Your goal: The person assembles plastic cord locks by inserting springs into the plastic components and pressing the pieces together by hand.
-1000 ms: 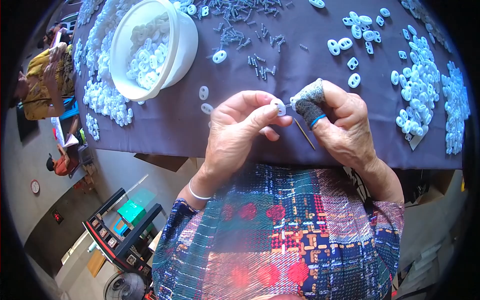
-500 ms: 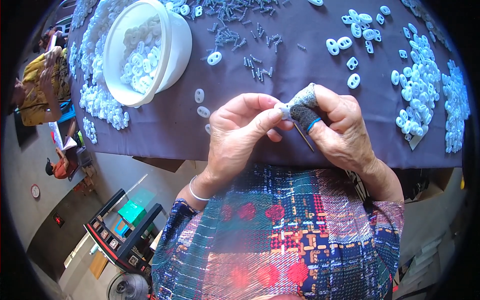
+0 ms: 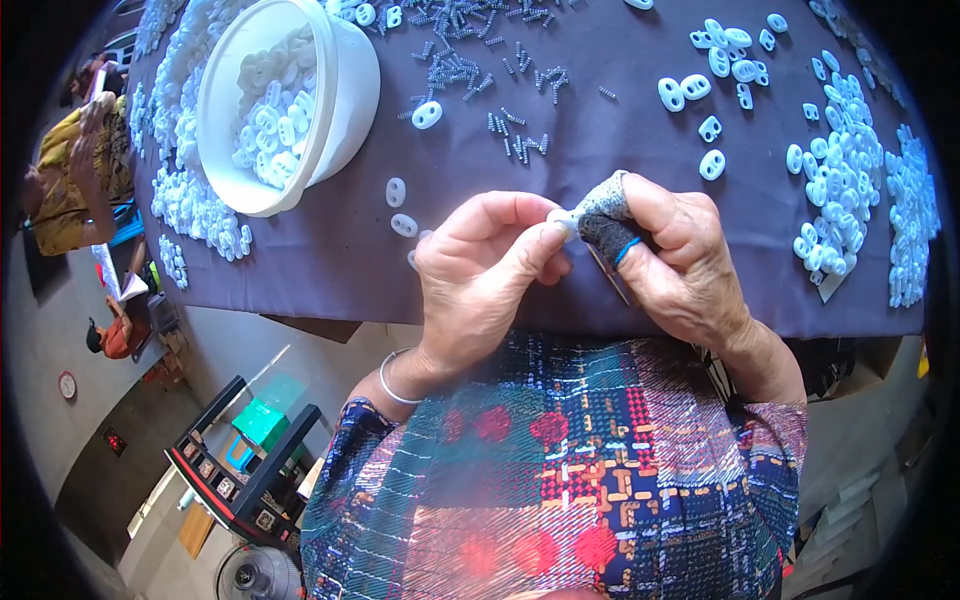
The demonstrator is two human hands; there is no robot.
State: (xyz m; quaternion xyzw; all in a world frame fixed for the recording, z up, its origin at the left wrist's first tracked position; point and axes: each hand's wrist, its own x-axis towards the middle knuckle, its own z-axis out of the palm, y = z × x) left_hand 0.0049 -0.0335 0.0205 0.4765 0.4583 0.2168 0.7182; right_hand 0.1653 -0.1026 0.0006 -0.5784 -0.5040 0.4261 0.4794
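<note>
Beside the white tub (image 3: 290,100), the left hand (image 3: 480,280) has closed tighter, fingers pinching a small white plastic piece (image 3: 562,218) against the right hand (image 3: 680,250), whose sleeved fingertips now grip it.

Tub (image 3: 345,95) left, springs (image 3: 470,60) behind hands

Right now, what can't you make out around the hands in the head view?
- Small white piece: pinched between the left hand and the right hand; fingertips cover most of it, so its shape is unclear.
- Thin stick: its upper end is hidden behind the grey finger cover.
- White tub: top rim cut off by the picture edge.
- Small dark springs: too small to tell apart.
</note>
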